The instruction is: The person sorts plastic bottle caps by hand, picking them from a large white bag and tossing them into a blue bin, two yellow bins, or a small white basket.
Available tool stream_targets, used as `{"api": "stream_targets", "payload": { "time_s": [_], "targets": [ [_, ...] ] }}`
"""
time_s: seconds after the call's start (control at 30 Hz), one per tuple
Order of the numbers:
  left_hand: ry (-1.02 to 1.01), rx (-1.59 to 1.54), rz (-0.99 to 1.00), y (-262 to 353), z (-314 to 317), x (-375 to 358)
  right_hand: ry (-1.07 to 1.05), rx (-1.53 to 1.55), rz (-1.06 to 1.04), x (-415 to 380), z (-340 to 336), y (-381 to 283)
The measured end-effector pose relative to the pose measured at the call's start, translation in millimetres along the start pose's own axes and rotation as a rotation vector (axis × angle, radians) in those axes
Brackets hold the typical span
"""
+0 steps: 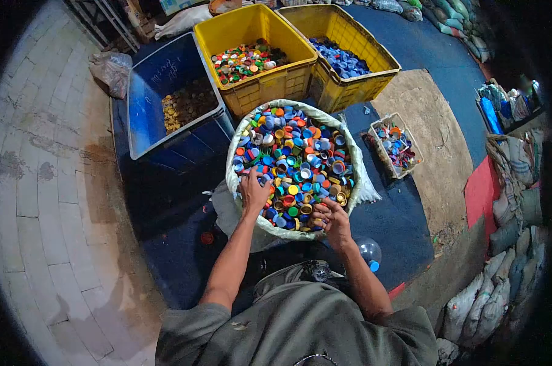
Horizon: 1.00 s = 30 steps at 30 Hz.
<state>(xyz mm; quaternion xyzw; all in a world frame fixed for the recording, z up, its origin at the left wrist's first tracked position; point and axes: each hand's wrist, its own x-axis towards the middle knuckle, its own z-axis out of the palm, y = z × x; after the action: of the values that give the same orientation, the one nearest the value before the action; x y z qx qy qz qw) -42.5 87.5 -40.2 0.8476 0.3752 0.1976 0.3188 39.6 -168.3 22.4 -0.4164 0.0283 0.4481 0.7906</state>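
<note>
A round container with a pale cloth-like rim [231, 168] stands in front of me, full of bottle caps [294, 152] in many colours. My left hand [254, 190] reaches over its left side, its fingertips among the caps; whether a cap is between them is too small to tell. Over the lower right part of the caps is my right hand [332, 221], palm partly turned up, fingers curled and apart near the rim. I cannot make out whether a cap lies in its fingers.
Beyond the container stand a blue bin [143, 131] with yellowish caps, a yellow bin [257, 91] with mixed caps and another yellow bin [349, 91] with blue caps. Right are a small basket [398, 169], a clear bottle [368, 250] and stacked sacks [471, 308].
</note>
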Motion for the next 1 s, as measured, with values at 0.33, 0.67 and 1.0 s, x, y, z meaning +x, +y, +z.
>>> {"api": "stream_targets", "payload": {
  "time_s": [0.33,0.67,1.0],
  "targets": [
    [-0.071,-0.026,0.237,32.5,-12.9,-37.5,0.056,-0.054,0.035,-1.1,5.3,-5.1],
    [-0.026,-0.02,0.175,17.7,-0.8,-38.2,0.054,-0.245,0.027,28.4,15.8,-7.5],
    [-0.037,0.072,0.253,14.3,-10.0,-43.8,-0.122,-1.707,-0.655,89.1,39.7,-28.4]
  ]
}}
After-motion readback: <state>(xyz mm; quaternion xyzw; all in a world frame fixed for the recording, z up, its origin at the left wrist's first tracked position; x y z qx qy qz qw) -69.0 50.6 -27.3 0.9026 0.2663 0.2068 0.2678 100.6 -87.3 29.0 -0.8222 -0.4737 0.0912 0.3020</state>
